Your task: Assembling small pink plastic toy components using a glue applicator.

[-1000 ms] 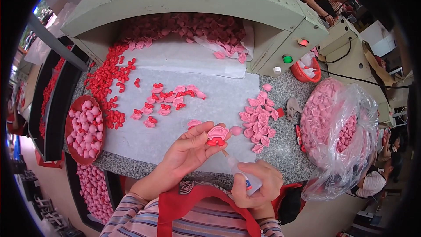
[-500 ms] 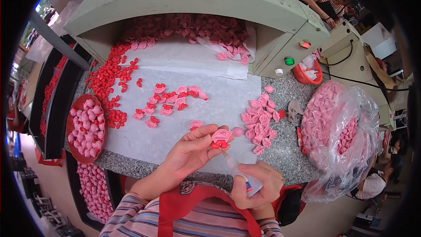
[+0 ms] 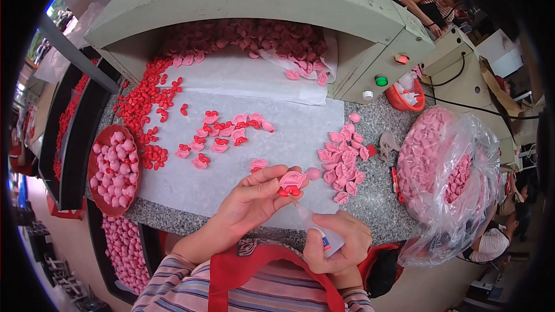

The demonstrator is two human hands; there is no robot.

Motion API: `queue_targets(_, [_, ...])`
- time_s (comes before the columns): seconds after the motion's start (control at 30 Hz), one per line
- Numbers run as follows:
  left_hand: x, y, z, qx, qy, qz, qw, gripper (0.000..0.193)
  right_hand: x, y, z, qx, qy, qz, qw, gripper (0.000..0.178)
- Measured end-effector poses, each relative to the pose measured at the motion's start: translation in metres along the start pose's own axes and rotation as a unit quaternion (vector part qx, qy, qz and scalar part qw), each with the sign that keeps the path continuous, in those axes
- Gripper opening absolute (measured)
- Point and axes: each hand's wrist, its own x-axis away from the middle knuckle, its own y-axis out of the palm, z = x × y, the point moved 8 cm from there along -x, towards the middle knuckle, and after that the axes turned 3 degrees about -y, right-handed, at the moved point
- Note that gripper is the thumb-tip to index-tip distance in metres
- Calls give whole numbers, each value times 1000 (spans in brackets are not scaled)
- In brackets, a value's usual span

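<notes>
Between the thumb and fingers of my left hand [image 3: 254, 195] is a pink shell-shaped plastic piece [image 3: 292, 179] with a red bow-like part [image 3: 288, 191] along its lower edge. My right hand [image 3: 345, 244] wraps around a white glue bottle [image 3: 326, 237]. The bottle's thin nozzle points up at the red part, and whether it touches is too small to tell. Beyond my hands, several pink pieces with red parts [image 3: 219, 145] lie on white paper [image 3: 277, 115]. To the right sits a pile of plain pink pieces [image 3: 342, 162].
Loose red parts [image 3: 153, 104] spread along the left. A red basket of pink balls [image 3: 114, 167] stands at the table's left edge. A pale green machine [image 3: 243, 0] with an open front holds more pink pieces. At right lies a clear bag of pink pieces [image 3: 430, 156].
The bottle in my right hand has shifted very slightly left and down. My left hand and the pink piece have hardly moved.
</notes>
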Motion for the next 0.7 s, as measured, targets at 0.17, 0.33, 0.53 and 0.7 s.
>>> queue_targets(0.17, [-2,1,-3,-2,-6,1,1000,24,0,-6,1,7,-2,8,1000,29])
queue_targets(0.33, [-4,-12,-1,3,-11,54,998,26,46,-54,68,-60,374,201,903,36])
queue_targets(0.53, [-12,-14,-14,13,-37,68,997,26,84,-78,96,-138,428,195,871,32])
queue_targets(0.7, [-11,-2,-23,2,-69,56,996,28,45,-49,35,14,233,124,965,27])
